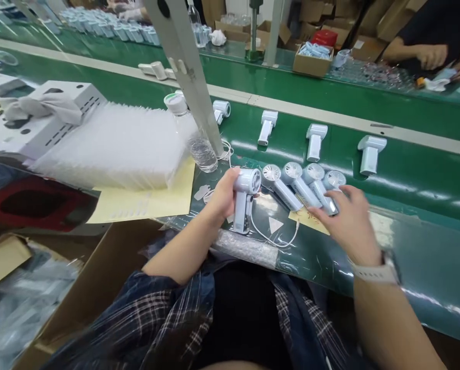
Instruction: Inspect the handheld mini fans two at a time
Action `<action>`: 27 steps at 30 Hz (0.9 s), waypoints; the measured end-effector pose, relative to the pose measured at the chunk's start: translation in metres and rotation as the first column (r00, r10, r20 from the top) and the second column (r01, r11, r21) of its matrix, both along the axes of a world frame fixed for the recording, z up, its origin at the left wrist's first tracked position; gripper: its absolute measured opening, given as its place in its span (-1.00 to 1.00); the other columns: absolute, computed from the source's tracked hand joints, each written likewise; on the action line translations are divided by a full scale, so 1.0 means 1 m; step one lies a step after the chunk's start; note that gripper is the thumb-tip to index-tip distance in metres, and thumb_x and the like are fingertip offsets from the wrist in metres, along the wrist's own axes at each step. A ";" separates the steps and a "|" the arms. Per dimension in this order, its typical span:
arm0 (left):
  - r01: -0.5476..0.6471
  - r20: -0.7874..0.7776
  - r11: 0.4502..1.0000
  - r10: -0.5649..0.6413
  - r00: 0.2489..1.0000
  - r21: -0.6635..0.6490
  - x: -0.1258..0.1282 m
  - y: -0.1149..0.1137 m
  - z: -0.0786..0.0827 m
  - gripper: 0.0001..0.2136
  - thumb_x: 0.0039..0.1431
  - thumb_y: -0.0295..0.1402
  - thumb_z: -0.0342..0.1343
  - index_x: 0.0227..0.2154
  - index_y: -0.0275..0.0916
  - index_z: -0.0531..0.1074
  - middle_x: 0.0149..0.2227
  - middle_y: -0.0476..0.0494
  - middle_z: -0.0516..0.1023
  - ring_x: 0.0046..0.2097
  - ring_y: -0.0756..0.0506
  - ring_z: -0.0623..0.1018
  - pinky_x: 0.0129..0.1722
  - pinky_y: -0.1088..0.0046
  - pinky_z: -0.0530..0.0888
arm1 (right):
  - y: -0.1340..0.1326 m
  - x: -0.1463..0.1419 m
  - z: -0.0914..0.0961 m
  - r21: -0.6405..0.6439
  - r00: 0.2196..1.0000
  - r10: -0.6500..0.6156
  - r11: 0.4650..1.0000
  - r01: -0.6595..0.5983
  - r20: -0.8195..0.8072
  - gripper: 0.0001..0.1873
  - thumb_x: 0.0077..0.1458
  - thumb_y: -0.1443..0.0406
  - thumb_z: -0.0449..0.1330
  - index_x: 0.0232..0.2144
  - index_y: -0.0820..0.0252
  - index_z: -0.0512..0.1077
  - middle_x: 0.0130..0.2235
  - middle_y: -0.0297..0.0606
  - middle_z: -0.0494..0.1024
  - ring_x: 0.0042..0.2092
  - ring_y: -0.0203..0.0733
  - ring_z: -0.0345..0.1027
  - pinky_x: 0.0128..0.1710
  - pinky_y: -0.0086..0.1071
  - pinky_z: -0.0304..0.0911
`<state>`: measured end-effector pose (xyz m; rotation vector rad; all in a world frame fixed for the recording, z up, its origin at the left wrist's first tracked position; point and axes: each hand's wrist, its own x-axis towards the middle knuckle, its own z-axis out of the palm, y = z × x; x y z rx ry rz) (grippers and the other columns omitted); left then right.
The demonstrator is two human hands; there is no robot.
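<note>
My left hand point(227, 192) is closed around a light blue handheld fan point(247, 181), its handle pointing down and its round head tilted to the right. Several more handheld fans point(292, 172) lie in a slanted row to its right, grilles up. My right hand point(347, 218) curves over the rightmost fan point(334, 179) of that row, thumb and fingers apart around it; whether it grips the handle is hard to tell. A white cable point(278, 243) loops on the table below, beside a yellow paper slip point(310, 220).
Several fans point(370, 153) are spaced along the green conveyor belt point(341, 115). A metal post point(193, 72) rises beside a water bottle point(199, 141). White foam sleeves point(122, 141) are stacked at left. Across the belt, a co-worker's hands point(432, 56) work near a small carton point(312, 61).
</note>
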<state>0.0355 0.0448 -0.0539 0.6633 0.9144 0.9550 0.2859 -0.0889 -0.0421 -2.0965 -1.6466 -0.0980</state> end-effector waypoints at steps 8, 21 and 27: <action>0.398 -0.187 0.917 -0.394 0.900 -0.015 0.032 0.029 0.017 -0.37 0.34 -0.34 0.05 0.47 -0.13 0.23 0.38 -0.39 0.38 -0.23 -0.13 0.60 -0.39 0.24 0.66 | 0.036 -0.036 -0.041 -0.210 0.968 -0.075 0.969 0.127 0.238 -0.25 0.39 -0.06 0.16 0.36 0.37 0.35 0.47 0.39 0.23 0.53 0.64 -0.12 0.27 0.68 0.00; 0.599 -0.156 0.801 -0.589 0.793 0.019 0.124 -0.012 0.014 -0.47 0.33 -0.28 0.19 0.33 -0.13 0.33 0.48 -0.41 0.26 0.01 -0.17 0.60 -0.22 0.36 0.65 | -0.073 0.104 -0.063 -0.032 0.882 -0.293 0.945 0.327 0.368 -0.35 0.32 -0.05 0.13 0.16 0.39 0.48 0.33 0.32 0.43 0.26 0.44 0.33 0.29 0.35 0.16; 0.661 0.053 0.747 -0.659 0.750 -0.063 0.069 -0.005 0.017 -0.55 0.25 -0.13 0.27 0.11 -0.21 0.43 0.25 -0.37 0.56 -0.17 -0.28 0.73 -0.38 0.15 0.73 | -0.154 0.218 -0.073 0.040 0.818 -0.400 0.906 0.422 0.413 -0.29 0.29 -0.12 0.07 0.12 0.36 0.53 0.27 0.32 0.52 0.24 0.48 0.39 0.27 0.31 0.24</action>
